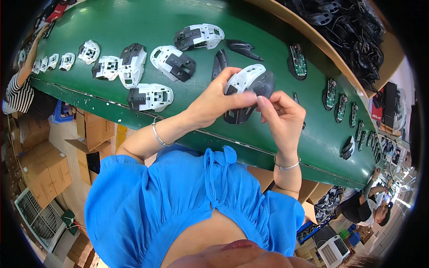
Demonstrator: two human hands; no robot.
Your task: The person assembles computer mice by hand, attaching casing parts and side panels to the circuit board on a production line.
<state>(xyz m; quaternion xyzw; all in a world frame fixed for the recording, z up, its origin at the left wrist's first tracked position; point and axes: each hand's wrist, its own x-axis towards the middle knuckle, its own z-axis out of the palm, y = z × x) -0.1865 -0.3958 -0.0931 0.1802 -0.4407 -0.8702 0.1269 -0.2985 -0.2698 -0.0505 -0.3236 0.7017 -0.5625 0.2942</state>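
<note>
A white and black computer mouse shell (245,77) is held up over the green table, tilted, with a dark curved panel (262,83) along its right side. My left hand (213,102) grips the shell, fingers behind its far left edge and thumb laid across its front. At the shell's lower right edge, my right hand (282,117) closes with thumb and fingers bent; the thumb tip meets the panel by my left thumb. Whatever lies between the right fingertips is hidden. Just beyond the hands lie two loose black side pieces (245,49).
Several white and black mouse shells (132,65) lie on the green table (263,20) to the left. Mouse bases with green circuit boards (297,61) line the right side. A cardboard box (326,42) of black parts stands at the far right. Other people work at both ends.
</note>
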